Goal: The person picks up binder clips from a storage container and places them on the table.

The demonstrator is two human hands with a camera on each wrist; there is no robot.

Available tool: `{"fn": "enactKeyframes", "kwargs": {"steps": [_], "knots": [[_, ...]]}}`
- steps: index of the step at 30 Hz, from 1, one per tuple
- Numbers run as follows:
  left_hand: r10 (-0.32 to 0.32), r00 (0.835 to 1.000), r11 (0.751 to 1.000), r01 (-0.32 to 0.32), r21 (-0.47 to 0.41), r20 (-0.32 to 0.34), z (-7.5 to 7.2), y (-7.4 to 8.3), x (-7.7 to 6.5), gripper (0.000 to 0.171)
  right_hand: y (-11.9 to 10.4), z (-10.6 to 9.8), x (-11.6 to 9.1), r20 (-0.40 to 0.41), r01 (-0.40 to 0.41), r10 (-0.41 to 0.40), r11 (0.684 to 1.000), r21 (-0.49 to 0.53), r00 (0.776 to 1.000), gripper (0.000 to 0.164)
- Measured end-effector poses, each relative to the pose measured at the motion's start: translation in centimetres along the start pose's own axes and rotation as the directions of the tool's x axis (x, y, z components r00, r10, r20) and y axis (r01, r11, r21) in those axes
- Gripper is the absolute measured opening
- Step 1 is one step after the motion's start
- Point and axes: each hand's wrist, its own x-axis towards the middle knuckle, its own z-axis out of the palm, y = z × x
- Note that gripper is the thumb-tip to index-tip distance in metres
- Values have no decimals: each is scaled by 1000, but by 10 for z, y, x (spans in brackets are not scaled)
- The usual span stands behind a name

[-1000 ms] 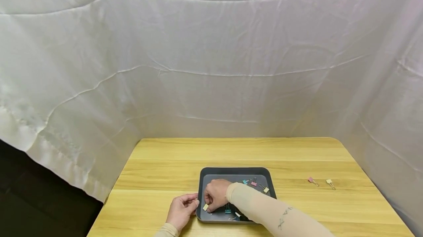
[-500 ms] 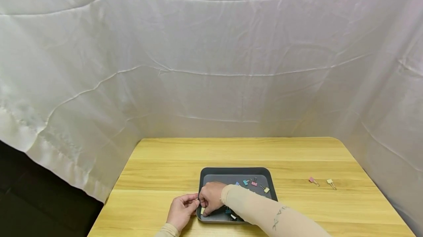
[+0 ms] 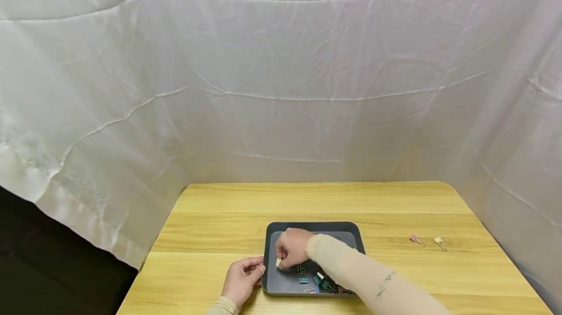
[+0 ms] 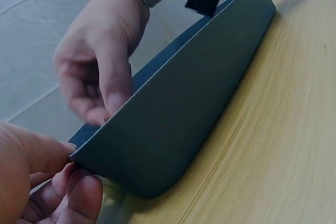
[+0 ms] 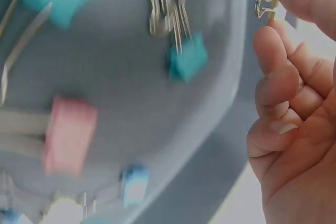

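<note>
My right hand (image 3: 293,248) reaches over the dark grey tray (image 3: 281,287) and pinches a small yellow binder clip (image 5: 272,8) between thumb and fingertips. In the right wrist view the clip's wire handles stick out from the fingers. At the tray's left side, my left hand (image 3: 240,280) grips the rim; the left wrist view shows its thumb and fingers (image 4: 86,195) at a corner. Inside the tray lie a teal binder clip (image 3: 303,280), dark teal clips (image 3: 324,283), and a pink clip (image 5: 71,135). My right forearm hides part of the tray.
Right of the tray, a pink binder clip (image 3: 414,238) and a yellow binder clip (image 3: 438,241) lie on the wooden table (image 3: 210,227). A pale fabric curtain (image 3: 281,129) hangs behind the table and along its sides.
My right hand first moved toward the tray's near left corner with the yellow binder clip, then lifted back up and to the right, still holding it. The left hand has stayed at the rim.
</note>
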Motion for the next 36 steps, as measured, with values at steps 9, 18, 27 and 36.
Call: {"fn": "enactKeyframes", "kwargs": {"steps": [9, 18, 27, 36], "knots": [[-10, 1000, 1000, 10, 9, -6, -2, -2, 0, 30, 40, -36, -33, -84, -116, 136, 971, 207, 987, 14], [-5, 1000, 1000, 5, 17, -8, -1, 2, -2, 30, 103, -56, -86, -228, -239, 289, 945, 223, 930, 12], [-10, 1000, 1000, 10, 3, 9, -1, 0, -1, 30, 173, -55, -159, -283, -431, 500, 860, 275, 818, 12], [-7, 1000, 1000, 7, -18, 10, -2, 1, -3, 31, 204, -48, -222, -214, -604, 702, 701, 380, 679, 23]]}}
